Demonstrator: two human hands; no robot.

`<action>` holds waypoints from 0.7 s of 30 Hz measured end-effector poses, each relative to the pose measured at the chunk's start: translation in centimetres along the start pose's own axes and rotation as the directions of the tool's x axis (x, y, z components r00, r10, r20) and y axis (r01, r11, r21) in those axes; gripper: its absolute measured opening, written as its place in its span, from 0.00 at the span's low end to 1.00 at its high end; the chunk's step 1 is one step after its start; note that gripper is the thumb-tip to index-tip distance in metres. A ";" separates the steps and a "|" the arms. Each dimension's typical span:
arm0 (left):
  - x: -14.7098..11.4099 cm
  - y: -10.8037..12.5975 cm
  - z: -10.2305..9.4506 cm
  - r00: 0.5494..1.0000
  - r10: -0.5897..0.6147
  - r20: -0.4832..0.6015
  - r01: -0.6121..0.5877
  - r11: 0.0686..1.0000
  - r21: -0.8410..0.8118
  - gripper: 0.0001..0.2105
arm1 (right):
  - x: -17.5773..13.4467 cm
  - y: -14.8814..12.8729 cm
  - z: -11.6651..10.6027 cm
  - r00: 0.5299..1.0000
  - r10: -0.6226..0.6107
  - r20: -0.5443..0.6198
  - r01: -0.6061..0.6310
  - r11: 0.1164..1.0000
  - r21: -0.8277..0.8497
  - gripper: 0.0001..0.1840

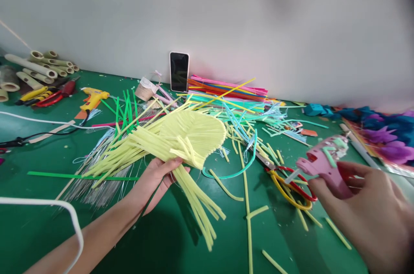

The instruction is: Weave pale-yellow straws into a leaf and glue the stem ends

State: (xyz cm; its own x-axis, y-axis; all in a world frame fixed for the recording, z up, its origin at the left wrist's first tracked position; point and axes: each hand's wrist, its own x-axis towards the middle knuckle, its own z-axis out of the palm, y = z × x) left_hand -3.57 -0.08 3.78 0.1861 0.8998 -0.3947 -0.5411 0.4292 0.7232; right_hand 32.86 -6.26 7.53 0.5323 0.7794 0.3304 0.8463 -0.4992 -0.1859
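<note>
My left hand (163,175) is closed round the base of a pale yellow leaf shape (194,132) made of pipe cleaners laid side by side. Long loose ends fan out from it to the left and below my fingers. My right hand (365,205) grips a pink hot glue gun (333,170), apart from the leaf. A clear stick pokes out of the gun's left end, and pale green bits cling to its body. Between the hands, scissors (291,188) with red and yellow handles lie on the table, among cut yellow pieces.
Behind the leaf, a phone (179,71) leans on the wall beside bundled coloured pipe cleaners (226,86). Thin wires (97,190), a yellow glue gun (93,98), pliers (51,95) and bamboo tubes (42,67) lie left. Purple petals (394,140) lie right. A white cable (42,200) crosses the near left.
</note>
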 end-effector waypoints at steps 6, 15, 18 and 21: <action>-0.3 0.5 0.2 0.999 -0.018 0.040 0.020 0.998 -0.055 0.11 | -0.2 -2.6 2.1 0.972 -0.162 0.172 0.150 0.985 0.080 0.28; -0.3 0.1 0.3 1.000 -0.006 0.020 0.007 0.999 -0.043 0.11 | -5.7 -10.1 -0.6 0.807 -0.554 -0.206 0.566 0.623 0.541 0.05; -0.5 0.0 0.6 1.000 -0.016 -0.014 0.016 1.000 -0.015 0.11 | -7.7 -13.9 -1.6 0.764 -0.628 -0.151 0.482 0.398 0.780 0.08; -0.6 -0.1 0.8 0.998 -0.052 -0.022 0.052 0.999 0.004 0.11 | -8.5 -15.4 -0.7 0.770 -0.624 -0.132 0.410 0.325 0.852 0.07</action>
State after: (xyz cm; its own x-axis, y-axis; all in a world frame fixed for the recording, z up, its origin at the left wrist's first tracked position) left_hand -2.96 -0.64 4.41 0.1961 0.8743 -0.4439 -0.5270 0.4757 0.7043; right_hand 15.27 -5.48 8.23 -0.1212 0.8616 0.4929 0.5106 0.4799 -0.7134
